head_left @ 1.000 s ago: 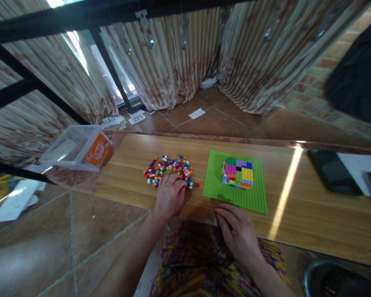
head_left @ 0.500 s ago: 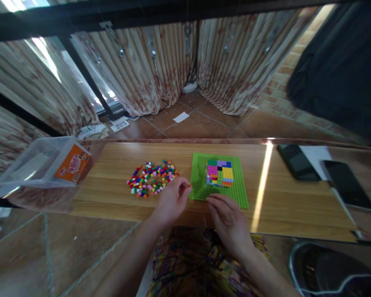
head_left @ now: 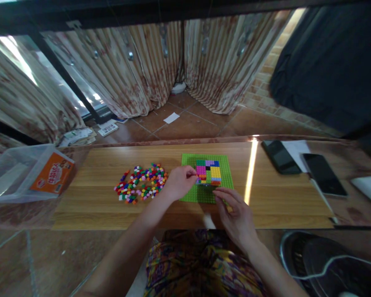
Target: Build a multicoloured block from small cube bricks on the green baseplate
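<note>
A multicoloured block of building bricks [head_left: 208, 172] stands on a green studded baseplate [head_left: 190, 197]. My left hand [head_left: 181, 182] is closed in a pinch at the left side of the block, on a small brick that its fingertips mostly hide. My right hand [head_left: 236, 212] hovers by the front right of the baseplate, thumb and fingers slightly apart, with nothing visible in them. To the left of the baseplate, loose small bricks [head_left: 142, 185] in many colours lie spread on the wooden board [head_left: 89, 185].
A clear plastic box [head_left: 21, 171] with an orange label stands at the far left. Two dark phones [head_left: 281, 156] and white paper [head_left: 298, 153] lie on the right. Curtains [head_left: 136, 70] hang behind, and a dark shoe-like object [head_left: 315, 262] is at lower right.
My left hand has moved from the baseplate's left edge to the brick block, carrying a small orange-red brick. My right hand's fingers have parted slightly. The view has shifted to the right.
</note>
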A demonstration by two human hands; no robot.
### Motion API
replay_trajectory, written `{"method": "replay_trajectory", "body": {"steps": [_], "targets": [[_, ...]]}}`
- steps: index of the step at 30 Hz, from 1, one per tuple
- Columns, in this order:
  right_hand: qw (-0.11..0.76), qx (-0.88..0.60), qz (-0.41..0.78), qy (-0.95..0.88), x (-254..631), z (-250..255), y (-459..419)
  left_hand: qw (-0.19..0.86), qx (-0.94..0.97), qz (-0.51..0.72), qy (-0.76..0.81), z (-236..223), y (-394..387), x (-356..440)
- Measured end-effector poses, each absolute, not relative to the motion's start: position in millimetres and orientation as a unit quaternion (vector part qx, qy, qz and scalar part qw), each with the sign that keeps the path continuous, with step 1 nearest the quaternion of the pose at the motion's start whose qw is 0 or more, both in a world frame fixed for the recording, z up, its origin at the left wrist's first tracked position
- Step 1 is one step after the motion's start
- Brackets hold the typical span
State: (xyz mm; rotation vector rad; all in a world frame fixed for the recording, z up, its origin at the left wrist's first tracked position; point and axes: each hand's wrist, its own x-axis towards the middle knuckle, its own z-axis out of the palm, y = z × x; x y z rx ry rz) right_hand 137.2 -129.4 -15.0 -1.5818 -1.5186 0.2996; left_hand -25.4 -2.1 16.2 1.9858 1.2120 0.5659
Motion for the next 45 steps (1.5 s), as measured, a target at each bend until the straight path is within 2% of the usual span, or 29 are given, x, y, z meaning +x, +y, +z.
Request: {"method": "replay_trajectory", "body": {"steps": [7, 21, 30, 39, 45], "targets": [[0.45, -0.641, 0.148, -0.604, 138.0, -16.4, -128.1, 0.335, 0.778, 0.198, 0.493, 25.4, -3.2, -23.1], [0.451, -0.625, 0.118, -0.626, 138.6, -12.9, -118.9, 0.246, 0.771, 0.269, 0.521, 7.3, -29.8, -14.1], [0.461, -0.619, 0.122, -0.624, 144.6, -12.1, -113.3, 0.324, 0.702, 0.329, 0.543, 0.2, -22.4, -11.7], [0.393, -0.647, 0.015, -0.653, 151.1, -7.7, -91.2, 0.428, 0.619, 0.367, 0.546, -5.9, -10.9, -6.3], [0.361, -0.653, 0.004, -0.666, 147.5, -19.8, -85.3, 0.408, 0.61, 0.369, 0.571, -6.3, -9.8, -0.9]]}}
